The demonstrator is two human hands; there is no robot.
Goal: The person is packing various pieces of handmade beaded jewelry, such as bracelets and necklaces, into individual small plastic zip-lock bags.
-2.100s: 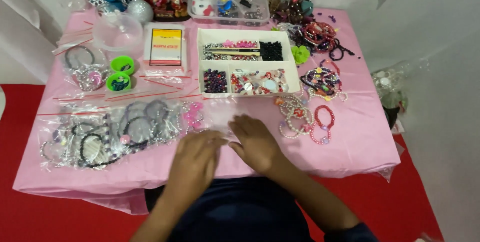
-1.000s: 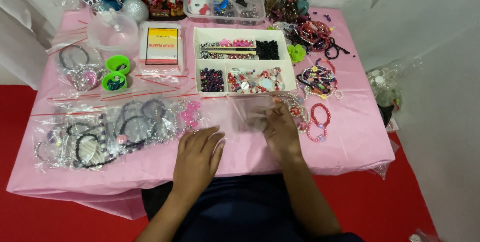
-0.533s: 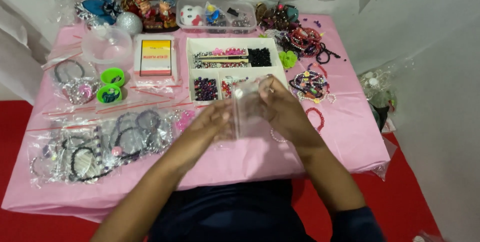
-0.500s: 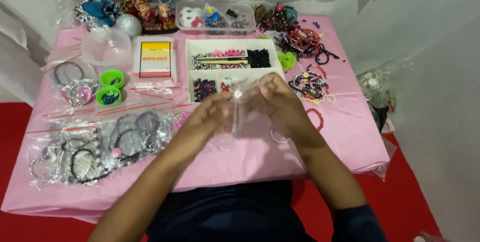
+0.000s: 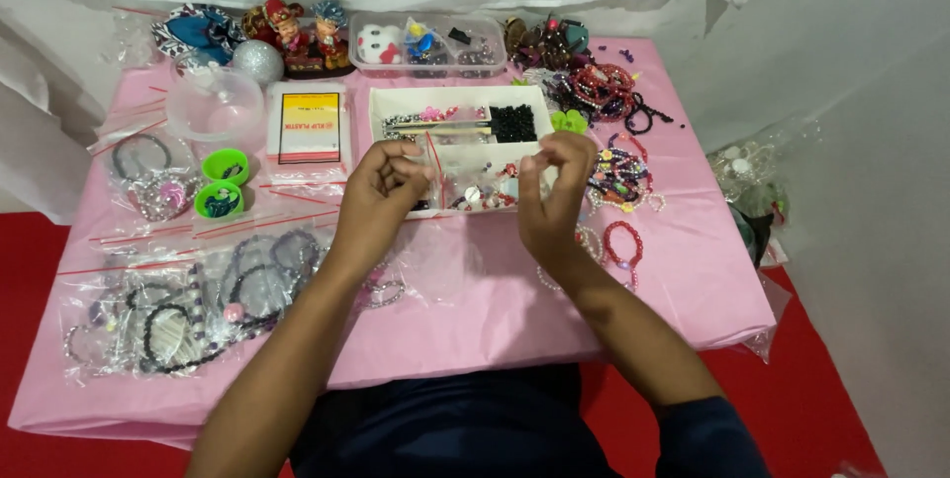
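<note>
Hands up over the middle of the pink table, both pinching one small clear zip bag stretched between them, above the near edge of the white compartment tray. Our left hand has thumb and fingers closed on the bag's red-striped corner; right hand is pinched on the opposite edge. We judge the bag very light, thin, floppy and a bit slick; best held at the stiffer seal strip, not the film. Tray holds black beads and mixed charms. Bagged dark bead bracelets lie near the left front edge, green round pots behind them, loose red bracelets right.
</note>
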